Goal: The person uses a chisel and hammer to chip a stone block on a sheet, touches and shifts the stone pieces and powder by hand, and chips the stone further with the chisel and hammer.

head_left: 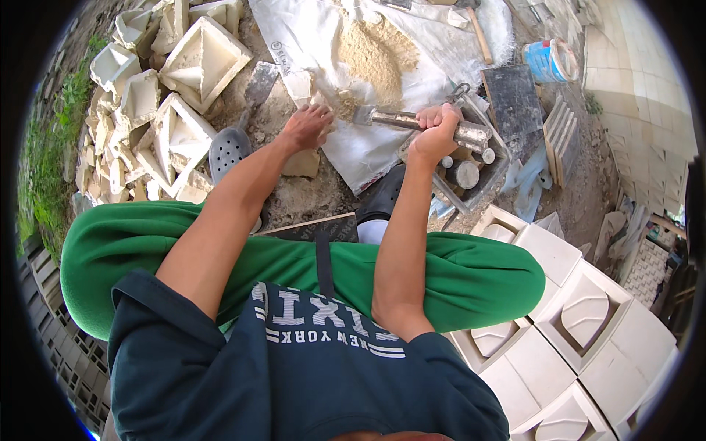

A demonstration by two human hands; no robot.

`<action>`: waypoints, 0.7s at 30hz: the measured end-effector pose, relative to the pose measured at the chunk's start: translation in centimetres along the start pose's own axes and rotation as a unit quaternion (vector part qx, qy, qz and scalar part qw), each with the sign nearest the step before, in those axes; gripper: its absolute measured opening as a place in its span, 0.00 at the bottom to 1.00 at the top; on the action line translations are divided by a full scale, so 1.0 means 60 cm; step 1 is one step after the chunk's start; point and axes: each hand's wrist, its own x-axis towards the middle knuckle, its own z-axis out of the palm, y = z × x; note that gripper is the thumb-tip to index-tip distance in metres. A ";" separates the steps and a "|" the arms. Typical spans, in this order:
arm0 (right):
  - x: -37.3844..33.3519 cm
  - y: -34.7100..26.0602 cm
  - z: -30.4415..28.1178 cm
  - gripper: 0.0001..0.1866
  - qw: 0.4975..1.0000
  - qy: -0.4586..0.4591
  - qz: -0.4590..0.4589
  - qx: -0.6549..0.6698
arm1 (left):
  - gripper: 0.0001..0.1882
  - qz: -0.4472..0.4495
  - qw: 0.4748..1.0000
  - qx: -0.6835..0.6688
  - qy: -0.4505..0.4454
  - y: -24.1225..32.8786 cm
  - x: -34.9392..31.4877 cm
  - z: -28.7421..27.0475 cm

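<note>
Dusty ground [300,204] and a white sheet [353,153] spread out ahead of the person. Wrapped around a flat-bladed tool [393,118], the right hand [437,127] holds it nearly crosswise, blade [362,115] toward the left hand [305,127], which curls at a pale chunk [320,100], its grip unclear; beyond lie a powder heap [368,60] and, leftward, piled cast blocks [204,63].

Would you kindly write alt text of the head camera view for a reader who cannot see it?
A person's right hand holds a flat-bladed tool, while the left hand is near the edge of a white sheet bearing a sandy pile. Cream molded pieces lie heaped at left; recessed cream blocks sit in rows at lower right.
</note>
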 end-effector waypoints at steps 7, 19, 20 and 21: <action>-0.012 0.000 0.005 0.13 0.999 -0.028 -0.027 -0.017 | 0.14 -0.089 0.993 -0.009 0.076 0.021 0.041 0.036; -0.023 0.010 0.045 0.14 0.995 -0.046 -0.014 -0.087 | 0.10 -0.153 0.987 -0.047 -0.019 -0.034 0.148 0.047; -0.021 0.011 0.043 0.14 0.995 -0.049 -0.014 -0.087 | 0.10 -0.156 0.986 -0.048 -0.017 -0.033 0.146 0.047; -0.020 0.010 0.041 0.14 0.996 -0.048 -0.014 -0.068 | 0.10 -0.158 0.986 -0.054 -0.027 -0.034 0.143 0.047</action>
